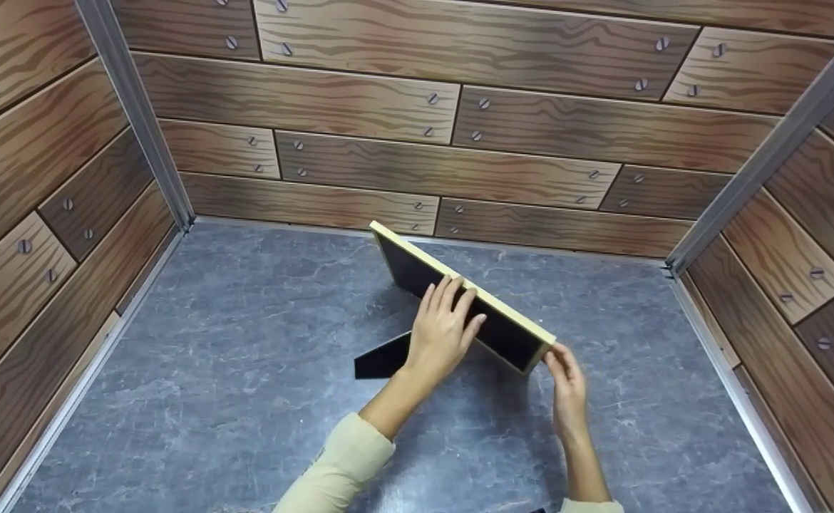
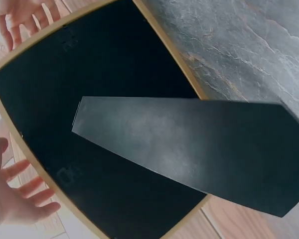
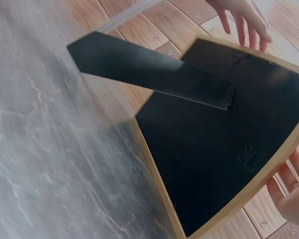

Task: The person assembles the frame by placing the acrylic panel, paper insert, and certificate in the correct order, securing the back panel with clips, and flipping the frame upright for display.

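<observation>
A picture frame (image 1: 506, 335) with a black back and pale wooden edge stands tilted on the tabletop, its back facing me. Its black easel leg (image 1: 381, 358) is swung out and reaches the table, which both wrist views show hinged to the back panel (image 2: 104, 59). My left hand (image 1: 442, 331) rests with extended fingers on the upper edge. At the right-hand corner, my right hand (image 1: 568, 390) touches the frame's side with its fingertips. Neither thumb shows pressed on the back in the wrist views. The frame's front side is hidden.
Wood-plank patterned walls (image 1: 360, 107) close off the back and both sides. Metal posts (image 1: 135, 107) stand in the back corners, and a metal strip (image 1: 738, 399) runs along the right edge of the grey marbled tabletop (image 1: 232, 342). A small dark item shows at the bottom edge.
</observation>
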Motion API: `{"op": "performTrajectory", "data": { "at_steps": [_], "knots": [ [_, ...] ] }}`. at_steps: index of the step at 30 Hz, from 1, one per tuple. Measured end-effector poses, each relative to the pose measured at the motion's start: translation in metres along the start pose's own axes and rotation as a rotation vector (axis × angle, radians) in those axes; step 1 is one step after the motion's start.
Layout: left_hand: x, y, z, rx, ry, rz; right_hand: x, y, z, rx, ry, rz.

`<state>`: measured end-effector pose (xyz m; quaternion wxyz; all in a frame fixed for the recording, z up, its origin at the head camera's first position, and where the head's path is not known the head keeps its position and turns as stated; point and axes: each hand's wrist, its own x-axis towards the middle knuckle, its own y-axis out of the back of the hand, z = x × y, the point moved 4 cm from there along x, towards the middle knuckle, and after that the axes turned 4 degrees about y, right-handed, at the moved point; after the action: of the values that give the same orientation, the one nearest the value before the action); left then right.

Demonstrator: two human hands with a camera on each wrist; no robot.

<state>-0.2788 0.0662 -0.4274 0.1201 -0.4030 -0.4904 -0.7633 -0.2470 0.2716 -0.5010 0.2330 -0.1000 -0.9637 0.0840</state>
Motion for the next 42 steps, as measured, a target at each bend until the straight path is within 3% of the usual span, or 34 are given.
{"op": "performTrajectory", "data": {
  "at_steps": [4, 15, 19, 26, 30, 36, 42],
  "knots": [
    [0.0, 0.002, -0.005, -0.029, 0.029, 0.0, -0.009, -0.01, -0.007, -0.075, -0.039, -0.024],
    [0.001, 0.013, -0.009, -0.155, 0.13, -0.028, -0.027, -0.029, -0.008, -0.099, 0.003, -0.133],
    [-0.002, 0.022, 0.002, -0.134, 0.167, -0.039, -0.03, -0.032, -0.005, -0.108, -0.009, -0.143],
    [-0.02, 0.03, 0.049, -0.094, 0.077, -0.007, -0.027, -0.024, 0.01, -0.084, -0.052, -0.127],
    [-0.027, 0.028, 0.064, -0.114, 0.063, 0.034, -0.026, -0.021, 0.021, -0.072, -0.045, -0.114],
    [-0.031, 0.025, 0.065, -0.137, 0.098, 0.09, -0.031, -0.026, 0.026, -0.16, -0.058, -0.099],
    [-0.033, 0.028, 0.054, -0.261, 0.153, 0.148, -0.041, -0.04, 0.021, -0.223, -0.07, -0.125]
  ]
}}
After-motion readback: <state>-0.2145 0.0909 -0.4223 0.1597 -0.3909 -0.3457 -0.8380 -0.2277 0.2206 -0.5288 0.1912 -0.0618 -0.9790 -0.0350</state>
